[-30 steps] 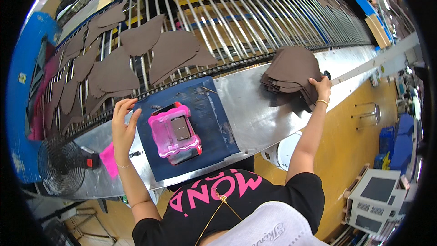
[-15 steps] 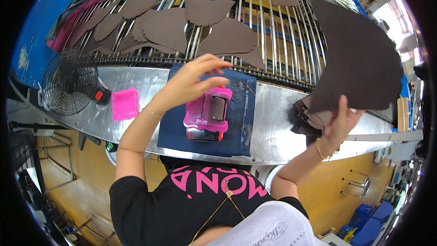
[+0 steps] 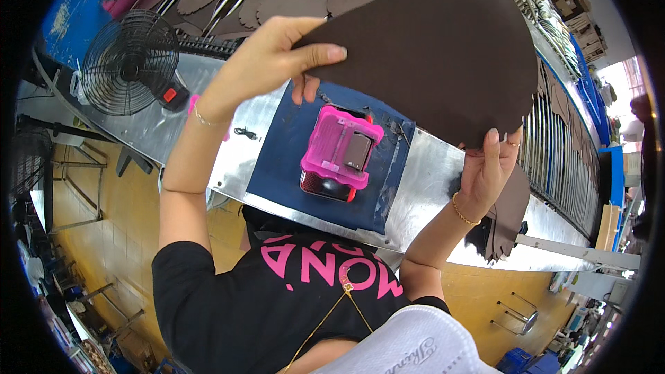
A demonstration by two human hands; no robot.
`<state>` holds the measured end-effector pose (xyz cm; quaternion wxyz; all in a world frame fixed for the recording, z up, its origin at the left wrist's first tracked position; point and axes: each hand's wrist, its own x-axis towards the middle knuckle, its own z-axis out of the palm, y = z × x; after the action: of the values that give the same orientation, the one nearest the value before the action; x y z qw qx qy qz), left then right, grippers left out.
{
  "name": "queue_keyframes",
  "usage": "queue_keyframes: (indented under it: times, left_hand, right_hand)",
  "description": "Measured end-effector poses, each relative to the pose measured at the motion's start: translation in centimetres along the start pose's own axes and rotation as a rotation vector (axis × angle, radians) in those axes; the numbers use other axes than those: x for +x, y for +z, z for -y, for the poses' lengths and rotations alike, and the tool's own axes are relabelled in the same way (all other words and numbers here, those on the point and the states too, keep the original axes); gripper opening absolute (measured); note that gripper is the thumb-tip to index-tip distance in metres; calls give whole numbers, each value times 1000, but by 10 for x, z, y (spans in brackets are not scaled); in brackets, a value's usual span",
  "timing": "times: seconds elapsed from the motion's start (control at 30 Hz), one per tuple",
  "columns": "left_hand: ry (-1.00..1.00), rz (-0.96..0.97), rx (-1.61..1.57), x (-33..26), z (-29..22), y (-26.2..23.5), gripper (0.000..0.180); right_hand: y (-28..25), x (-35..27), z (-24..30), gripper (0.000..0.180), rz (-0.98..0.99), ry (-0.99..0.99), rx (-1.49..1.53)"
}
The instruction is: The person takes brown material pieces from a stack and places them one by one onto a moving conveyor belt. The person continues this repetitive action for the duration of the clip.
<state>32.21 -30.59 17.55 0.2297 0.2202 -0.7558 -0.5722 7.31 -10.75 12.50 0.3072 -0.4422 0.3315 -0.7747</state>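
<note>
Brown sheet [image 3: 429,48] (head view) has swung leftward since the earlier frame, from well right of the blue mat [image 3: 277,173] to above its far edge, and the left hand [image 3: 273,62] has joined it. Thumb and fingers of the left hand pinch the narrow left corner; those of the right hand [image 3: 488,170] grip the near edge, right of the mat. Likely faults: the left pinch, taking little material, may slip and let the corner drop; the unsupported span may sag onto the pink tray [image 3: 322,140] over the mat, snagging or shifting it; the right hand may brush the stack of brown pieces [image 3: 509,211] right of the mat, fanning its layers.
</note>
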Motion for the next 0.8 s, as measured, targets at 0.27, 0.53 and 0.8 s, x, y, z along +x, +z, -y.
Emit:
queue_keyframes:
  times: [0.27,0.53,0.8]
  left_hand:
    - [-56,221,-358,28,22,76,38]
    - [154,303,-803,74,31,74,57]
    - [274,-17,-1083,93,11,45,63]
  right_hand:
    - [51,8,-45,35,-269,-16,-93]
    - [9,20,31,27,80,112,-692]
    - [-10,13,55,30,106,134,-791]
